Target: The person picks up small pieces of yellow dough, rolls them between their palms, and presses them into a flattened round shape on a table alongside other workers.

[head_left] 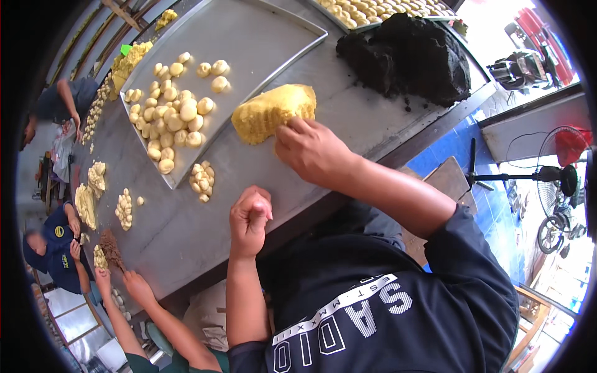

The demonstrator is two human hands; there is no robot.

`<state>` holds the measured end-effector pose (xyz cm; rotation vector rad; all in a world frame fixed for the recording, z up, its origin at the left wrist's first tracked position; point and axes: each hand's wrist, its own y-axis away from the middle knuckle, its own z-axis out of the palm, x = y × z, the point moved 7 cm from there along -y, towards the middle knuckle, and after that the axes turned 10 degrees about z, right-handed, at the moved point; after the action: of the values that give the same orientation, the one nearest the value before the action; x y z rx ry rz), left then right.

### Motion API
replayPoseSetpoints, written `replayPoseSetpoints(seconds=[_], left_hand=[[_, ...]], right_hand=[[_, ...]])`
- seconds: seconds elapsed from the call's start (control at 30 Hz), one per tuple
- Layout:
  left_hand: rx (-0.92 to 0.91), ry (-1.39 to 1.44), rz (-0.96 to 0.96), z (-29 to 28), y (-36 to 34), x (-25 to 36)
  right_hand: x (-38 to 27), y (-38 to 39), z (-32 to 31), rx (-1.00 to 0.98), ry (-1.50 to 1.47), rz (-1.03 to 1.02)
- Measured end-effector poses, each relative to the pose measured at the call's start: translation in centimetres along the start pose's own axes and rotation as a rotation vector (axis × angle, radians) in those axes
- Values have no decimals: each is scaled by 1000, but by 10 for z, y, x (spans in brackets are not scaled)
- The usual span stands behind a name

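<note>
A large yellow block of crumbly paste (270, 115) rests on the metal table in front of me. My right hand (314, 149) is at its near edge, fingers bent and pinched against the paste. Closer to my body, my left hand (250, 221) hovers by the table edge with its fingers curled in; whatever lies inside them is hidden. Just beyond it sits a small heap of pale dough pieces (202, 180). A shallow metal tray (267, 37) lies to the left of the block, bearing many round pale balls (168, 118).
A big black mass of paste (429, 59) sits at the far right. Behind it stands another tray (357, 28) full of balls. At left, a co-worker's hands (137, 289) work near brown crumbly paste (111, 248) and dough lumps (86, 205). A fan (553, 180) stands right.
</note>
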<state>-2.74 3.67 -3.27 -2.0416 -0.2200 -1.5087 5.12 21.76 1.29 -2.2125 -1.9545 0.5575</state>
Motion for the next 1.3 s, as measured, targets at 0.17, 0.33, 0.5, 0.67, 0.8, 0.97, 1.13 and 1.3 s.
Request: replayPoseSetpoints(seconds=[0.17, 0.33, 0.5, 0.67, 0.8, 0.97, 1.13, 1.3], left_hand=[[69, 4, -43, -7, 9, 3], [284, 272, -116, -20, 15, -7], [204, 85, -4, -12, 3, 2], [163, 155, -159, -12, 9, -9], [24, -216, -115, -5, 0, 24], [-137, -699, 102, -5, 0, 48], [22, -509, 70, -17, 5, 13], [-126, -564, 76, -13, -1, 25]], right_hand=[[9, 8, -18, -25, -340, 94], [-7, 36, 9, -7, -216, 81], [25, 2, -35, 149, -129, 88], [5, -7, 22, -107, 205, 120], [21, 6, 4, -147, -225, 32], [15, 35, -6, -10, -361, 41], [23, 19, 0, -42, -196, 100], [26, 35, -9, -118, -461, 164]])
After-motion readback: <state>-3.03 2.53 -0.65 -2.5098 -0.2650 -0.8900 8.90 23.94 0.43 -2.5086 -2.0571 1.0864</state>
